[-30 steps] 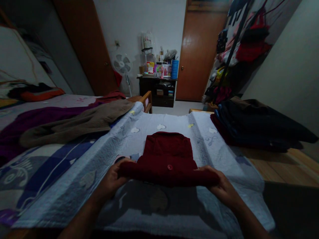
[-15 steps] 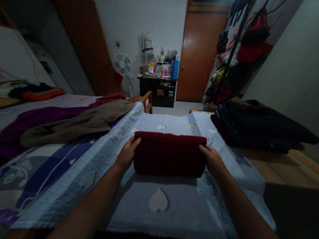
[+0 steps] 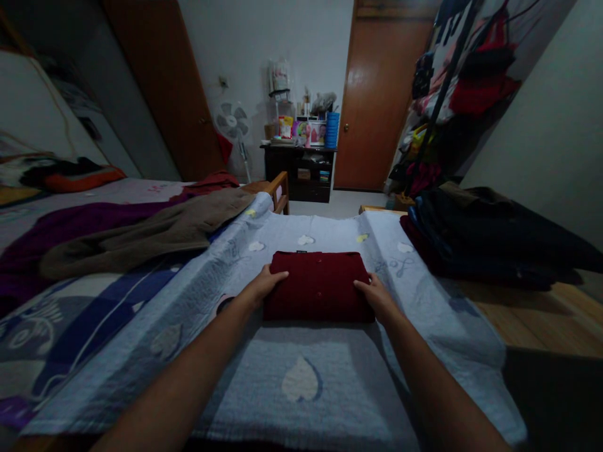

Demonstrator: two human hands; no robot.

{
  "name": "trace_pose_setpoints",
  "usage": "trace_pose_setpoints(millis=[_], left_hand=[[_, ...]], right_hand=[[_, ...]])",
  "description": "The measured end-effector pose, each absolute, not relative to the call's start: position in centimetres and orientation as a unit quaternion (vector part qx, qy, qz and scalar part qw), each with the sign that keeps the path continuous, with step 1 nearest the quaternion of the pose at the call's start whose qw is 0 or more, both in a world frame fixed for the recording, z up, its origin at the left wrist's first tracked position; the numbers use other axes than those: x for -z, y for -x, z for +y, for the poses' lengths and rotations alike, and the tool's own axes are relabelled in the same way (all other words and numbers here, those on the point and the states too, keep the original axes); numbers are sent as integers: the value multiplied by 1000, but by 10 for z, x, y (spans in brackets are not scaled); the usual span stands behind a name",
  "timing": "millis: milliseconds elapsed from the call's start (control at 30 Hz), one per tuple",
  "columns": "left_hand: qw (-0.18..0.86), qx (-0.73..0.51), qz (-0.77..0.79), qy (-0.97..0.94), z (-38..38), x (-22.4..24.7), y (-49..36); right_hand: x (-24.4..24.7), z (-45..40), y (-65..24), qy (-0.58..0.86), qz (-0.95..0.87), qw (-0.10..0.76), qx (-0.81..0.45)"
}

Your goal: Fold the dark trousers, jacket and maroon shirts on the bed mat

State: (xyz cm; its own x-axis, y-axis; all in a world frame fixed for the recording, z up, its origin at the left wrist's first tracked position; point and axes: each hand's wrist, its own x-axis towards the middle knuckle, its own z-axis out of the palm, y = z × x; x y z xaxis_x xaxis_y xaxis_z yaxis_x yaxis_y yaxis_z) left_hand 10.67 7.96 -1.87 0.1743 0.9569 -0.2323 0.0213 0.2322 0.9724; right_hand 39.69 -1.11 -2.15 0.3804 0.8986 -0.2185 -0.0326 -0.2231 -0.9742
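Note:
A dark red folded garment (image 3: 320, 289), knitted-looking with small buttons and a dark label at its far edge, lies flat on the pale blue heart-patterned cover (image 3: 358, 389). Its exact kind I cannot make out. My left hand (image 3: 264, 284) grips its left side, thumb on top and fingers around the edge. On the opposite side my right hand (image 3: 374, 295) holds the right edge the same way. Beside my left wrist, a small round dark and pinkish object (image 3: 225, 304) rests on the cover, partly hidden by the forearm.
At the right, a stack of folded dark clothes (image 3: 490, 238) sits on a wooden surface (image 3: 527, 320). Loose brown and purple garments (image 3: 155, 232) are spread over the bed at the left. A fan (image 3: 233, 122), a dark cabinet (image 3: 299, 176) and a door (image 3: 370, 100) stand behind.
The red garment has come down from a tilted, raised pose to lie flat on the cover. Both hands moved with it and are closer together. The small round object is now visible at the left.

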Motion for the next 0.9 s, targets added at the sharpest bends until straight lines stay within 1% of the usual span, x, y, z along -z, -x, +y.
trace_pose_setpoints(millis=[100, 167, 300, 367, 433, 500, 633, 700, 800, 833, 900], left_hand=[[482, -409, 548, -548, 79, 34, -104], [422, -403, 561, -588, 78, 37, -103], [372, -408, 561, -617, 68, 33, -104], [368, -417, 558, -616, 63, 35, -104], [356, -399, 575, -619, 58, 39, -106], [323, -353, 612, -630, 55, 42, -108], [243, -233, 663, -669, 51, 37, -109], [177, -197, 672, -692, 48, 29, -109], [37, -203, 666, -717, 46, 11, -112], [-2, -213, 655, -725, 46, 4, -115], [-48, -229, 625, -745, 48, -10, -125]], right_hand=[[26, -11, -395, 657, -376, 518, -398], [26, -14, -393, 646, -404, 531, -370], [28, -25, -390, 614, -451, 576, -297], [33, -30, -388, 631, -455, 573, -256], [40, -34, -387, 670, -450, 544, -230], [45, -34, -386, 706, -451, 500, -218], [47, -33, -386, 752, -480, 415, -176], [40, -34, -388, 772, -510, 357, -131], [21, -34, -391, 789, -555, 264, -20], [12, -32, -391, 787, -567, 243, 19], [-7, -23, -387, 770, -593, 226, 71]])
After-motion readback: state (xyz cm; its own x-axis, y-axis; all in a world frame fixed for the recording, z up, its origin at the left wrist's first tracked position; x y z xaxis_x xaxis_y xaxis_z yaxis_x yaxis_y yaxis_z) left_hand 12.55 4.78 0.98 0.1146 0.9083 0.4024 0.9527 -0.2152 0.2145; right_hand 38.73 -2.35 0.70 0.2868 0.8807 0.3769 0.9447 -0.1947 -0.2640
